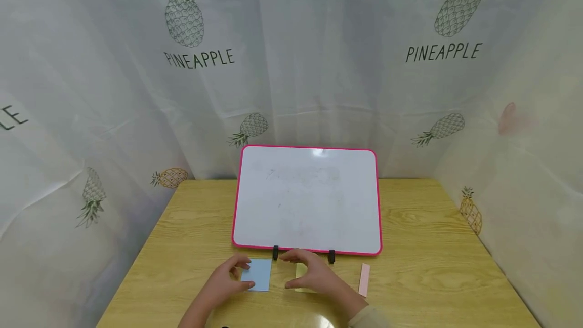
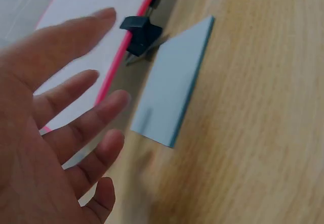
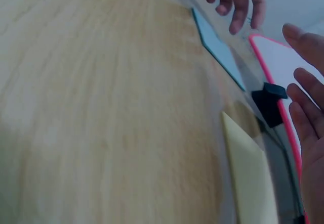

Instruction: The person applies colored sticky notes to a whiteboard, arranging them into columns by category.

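A blue pad of sticky notes lies on the table at the left. My left hand hovers over its left edge, fingers spread and relaxed; the left wrist view shows the palm apart from the blue pad. Beneath my right hand is a yellow pad of sticky notes, partly hidden by that hand in the head view. The right hand's thumb and fingers stand apart with nothing between them. Right of this hand lies a narrow pink pad of sticky notes.
A whiteboard with a pink frame stands behind the pads, held at its lower edge by black stand clips. The wooden table extends to both sides. A pineapple-print curtain hangs around the back and sides.
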The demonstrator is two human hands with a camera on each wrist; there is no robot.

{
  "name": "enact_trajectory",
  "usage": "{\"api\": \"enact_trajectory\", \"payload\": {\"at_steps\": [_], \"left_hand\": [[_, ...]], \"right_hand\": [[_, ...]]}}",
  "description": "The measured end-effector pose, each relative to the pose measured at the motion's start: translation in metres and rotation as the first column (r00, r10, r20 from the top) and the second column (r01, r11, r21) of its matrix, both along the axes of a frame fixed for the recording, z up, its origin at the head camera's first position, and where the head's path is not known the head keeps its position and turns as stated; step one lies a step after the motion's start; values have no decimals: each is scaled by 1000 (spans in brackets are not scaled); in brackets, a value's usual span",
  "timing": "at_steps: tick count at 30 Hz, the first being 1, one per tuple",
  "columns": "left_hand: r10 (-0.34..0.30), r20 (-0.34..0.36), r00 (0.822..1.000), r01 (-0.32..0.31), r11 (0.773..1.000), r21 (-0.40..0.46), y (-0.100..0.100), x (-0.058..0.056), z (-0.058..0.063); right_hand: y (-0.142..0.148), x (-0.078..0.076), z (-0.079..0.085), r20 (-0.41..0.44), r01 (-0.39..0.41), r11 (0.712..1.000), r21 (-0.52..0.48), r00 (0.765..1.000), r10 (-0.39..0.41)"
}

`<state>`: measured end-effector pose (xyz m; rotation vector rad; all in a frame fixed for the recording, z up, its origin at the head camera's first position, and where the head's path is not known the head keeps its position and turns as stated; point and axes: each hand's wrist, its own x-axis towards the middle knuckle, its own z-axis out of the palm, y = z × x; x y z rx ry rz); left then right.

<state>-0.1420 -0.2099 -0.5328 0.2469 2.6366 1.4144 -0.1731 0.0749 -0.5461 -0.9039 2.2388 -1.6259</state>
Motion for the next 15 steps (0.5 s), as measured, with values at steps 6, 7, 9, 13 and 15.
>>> {"api": "enact_trajectory", "payload": {"at_steps": [6, 7, 9, 13, 15], "left_hand": [[-50, 18, 999, 49, 999, 17, -5, -2, -10], [-59, 27, 998, 59, 998, 11, -7, -3, -12], [-77, 38, 996, 77, 997, -8, -8, -4, -15], [-75, 12, 997, 75, 993, -96, -8, -3, -19], [-66, -14, 998, 63, 988, -143, -6, -2, -20]], "right_hand": [[-24, 1, -19, 55, -26, 995, -98, 998, 32], [-27, 1, -23, 69, -33, 993, -115, 997, 41], [-33, 0, -28, 95, -53, 988, -146, 993, 68], [-41, -1, -33, 121, -79, 985, -156, 988, 98], [-44, -1, -33, 118, -83, 987, -136, 988, 99]]}}
